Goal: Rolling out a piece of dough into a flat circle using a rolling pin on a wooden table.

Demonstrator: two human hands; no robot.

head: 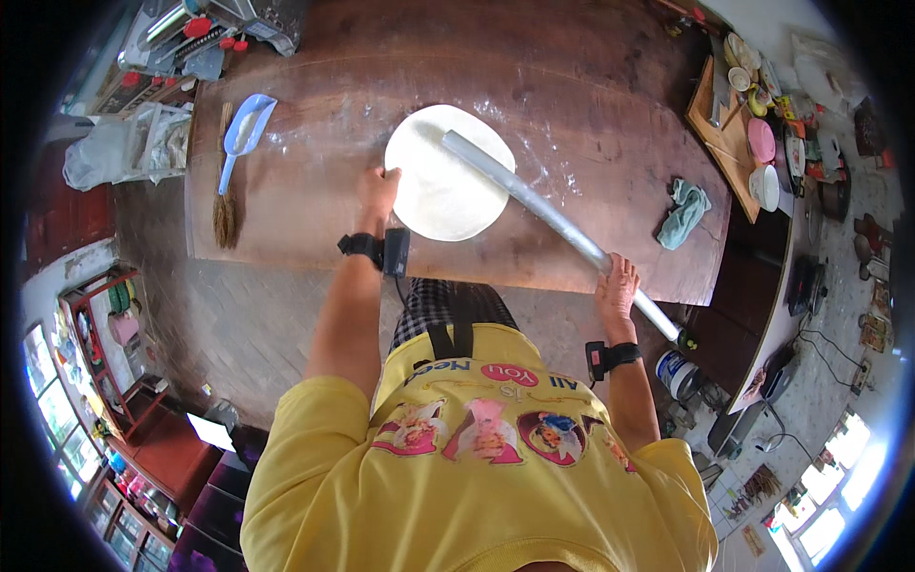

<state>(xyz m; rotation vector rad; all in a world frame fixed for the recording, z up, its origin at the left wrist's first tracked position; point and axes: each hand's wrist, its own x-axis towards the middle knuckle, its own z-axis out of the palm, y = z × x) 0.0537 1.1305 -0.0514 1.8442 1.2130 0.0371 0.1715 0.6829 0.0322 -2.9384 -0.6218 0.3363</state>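
A round, flat sheet of pale dough [436, 193] lies on the brown wooden table [322, 200]. My left hand [379, 191] is at its left edge, with the thumb touching the rim; whether the fingers pinch the dough is hidden. My right hand [617, 286] grips a long silver-coloured rolling pin [536, 204] near its lower end, past the table's front edge. The pin slants up and left, its far end over the upper middle of the dough. White flour is scattered to the right of the sheet.
On the left are a blue scoop [246, 129] with white powder and a straw hand broom [224, 214]. A crumpled green cloth [684, 213] lies at the right. Beyond it stand a wooden board [722, 143], a white bowl [765, 187] and a pink bowl [761, 140].
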